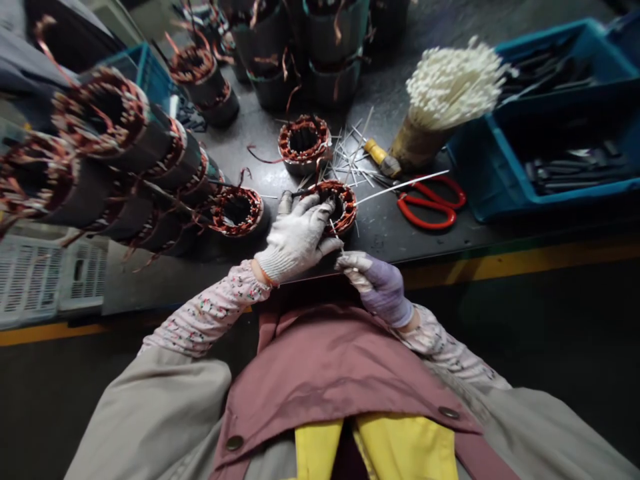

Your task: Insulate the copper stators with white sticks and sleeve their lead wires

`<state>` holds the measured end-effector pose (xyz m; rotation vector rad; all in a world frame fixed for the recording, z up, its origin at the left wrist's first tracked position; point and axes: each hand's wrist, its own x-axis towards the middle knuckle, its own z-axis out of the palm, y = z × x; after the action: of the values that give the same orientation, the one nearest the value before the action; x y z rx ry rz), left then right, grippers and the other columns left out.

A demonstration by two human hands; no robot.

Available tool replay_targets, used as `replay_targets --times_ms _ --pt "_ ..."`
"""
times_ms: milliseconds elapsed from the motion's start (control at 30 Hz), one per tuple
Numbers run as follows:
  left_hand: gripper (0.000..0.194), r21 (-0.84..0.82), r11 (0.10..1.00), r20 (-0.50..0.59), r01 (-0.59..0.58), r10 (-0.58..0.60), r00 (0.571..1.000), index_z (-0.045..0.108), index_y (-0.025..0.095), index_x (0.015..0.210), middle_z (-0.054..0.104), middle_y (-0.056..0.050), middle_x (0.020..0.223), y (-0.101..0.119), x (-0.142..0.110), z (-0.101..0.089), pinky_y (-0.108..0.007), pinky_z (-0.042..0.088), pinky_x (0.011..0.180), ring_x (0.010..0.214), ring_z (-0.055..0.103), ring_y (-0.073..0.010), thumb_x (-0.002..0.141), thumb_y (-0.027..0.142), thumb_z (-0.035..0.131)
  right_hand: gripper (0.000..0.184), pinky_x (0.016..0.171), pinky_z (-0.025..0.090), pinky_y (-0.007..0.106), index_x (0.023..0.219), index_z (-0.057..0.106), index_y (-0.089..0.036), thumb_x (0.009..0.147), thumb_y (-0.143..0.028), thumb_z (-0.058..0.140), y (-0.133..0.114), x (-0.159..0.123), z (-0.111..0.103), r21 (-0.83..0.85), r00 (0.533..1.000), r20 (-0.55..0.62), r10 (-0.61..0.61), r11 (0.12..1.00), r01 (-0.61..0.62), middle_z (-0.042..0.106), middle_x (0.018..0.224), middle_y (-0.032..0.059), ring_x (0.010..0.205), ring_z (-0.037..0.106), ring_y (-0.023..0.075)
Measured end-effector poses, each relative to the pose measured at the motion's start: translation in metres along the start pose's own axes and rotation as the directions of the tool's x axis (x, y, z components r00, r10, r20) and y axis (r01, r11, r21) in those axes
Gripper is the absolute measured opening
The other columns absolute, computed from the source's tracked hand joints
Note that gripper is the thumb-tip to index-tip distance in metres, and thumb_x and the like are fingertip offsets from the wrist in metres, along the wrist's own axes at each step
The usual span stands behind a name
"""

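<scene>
A motor stator (345,208) with copper windings stands near the bench's front edge. My left hand (300,233), in a white knitted glove, grips its left side, fingers curled over the rim and partly hiding the windings. Just in front of the stator, my right hand (375,283), in a purple and white glove, is closed in a pinch on the end of a thin white cable tie (335,230) that runs from the windings. Another long white tie (400,187) sticks out from the stator's right side. Right behind stands a second stator (304,143).
Red-handled scissors (430,203) and a yellow-handled tool (381,157) lie right, beside scattered white tie offcuts (350,157). Behind them stand a bundle of white ties (453,87) and blue bins (487,173) holding dark parts. Stacked stators (115,127) crowd the left and back.
</scene>
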<state>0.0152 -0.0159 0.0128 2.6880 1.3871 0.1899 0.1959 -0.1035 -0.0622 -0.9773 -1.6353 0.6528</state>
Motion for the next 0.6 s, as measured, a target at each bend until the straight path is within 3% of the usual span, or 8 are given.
replay_targets --times_ms 100,233,400,500,600 --pt "0.065 0.011 0.999 0.020 0.033 -0.033 0.999 0.051 0.011 0.143 0.064 -0.021 0.138 0.002 0.001 -0.002 -0.065 0.018 0.125 0.141 0.049 -0.0372 0.092 0.050 0.062 0.022 0.080 0.062 0.028 0.107 0.074 -0.026 0.094 -0.018 0.058 0.015 0.005 0.009 -0.068 0.997 0.019 -0.069 0.995 0.070 0.078 0.096 0.0050 0.089 0.075 0.0180" --pt "0.056 -0.057 0.998 -0.034 0.025 -0.027 0.999 0.054 0.014 0.140 0.066 -0.018 0.137 0.000 -0.001 0.007 -0.063 0.017 0.126 0.134 0.057 -0.0340 0.093 0.043 0.062 0.024 0.080 0.064 0.030 0.108 0.076 -0.028 0.096 -0.022 0.056 0.021 0.011 0.010 0.003 0.995 -0.008 0.097 0.995 -0.097 0.079 0.098 0.0033 0.086 0.076 0.0179" --pt "0.046 -0.206 0.972 -0.212 0.112 -0.156 0.965 0.054 0.019 0.139 0.073 -0.012 0.126 -0.001 -0.013 0.035 -0.057 0.024 0.127 0.126 0.064 -0.0268 0.096 0.032 0.056 0.020 0.084 0.065 0.034 0.103 0.078 -0.025 0.093 -0.034 0.064 0.019 0.026 0.014 0.165 0.969 -0.032 0.245 0.958 -0.236 0.080 0.098 0.0044 0.085 0.077 0.0195" --pt "0.042 -0.225 0.966 -0.256 0.132 -0.189 0.948 0.054 0.021 0.138 0.073 -0.012 0.126 0.001 -0.018 0.045 -0.055 0.028 0.126 0.128 0.064 -0.0250 0.098 0.033 0.053 0.021 0.080 0.066 0.033 0.100 0.079 -0.024 0.091 -0.038 0.068 0.012 0.020 0.009 0.246 0.923 -0.051 0.381 0.901 -0.359 0.079 0.099 0.0053 0.088 0.076 0.0196" --pt "0.045 -0.169 0.980 -0.225 0.108 -0.145 0.964 0.054 0.017 0.139 0.067 -0.015 0.136 0.003 -0.017 0.041 -0.055 0.027 0.126 0.137 0.056 -0.0270 0.098 0.036 0.051 0.023 0.069 0.067 0.030 0.090 0.078 -0.022 0.085 -0.044 0.075 0.000 0.008 0.002 0.362 0.830 0.021 0.557 0.770 -0.526 0.074 0.120 0.0086 0.092 0.075 0.0214"
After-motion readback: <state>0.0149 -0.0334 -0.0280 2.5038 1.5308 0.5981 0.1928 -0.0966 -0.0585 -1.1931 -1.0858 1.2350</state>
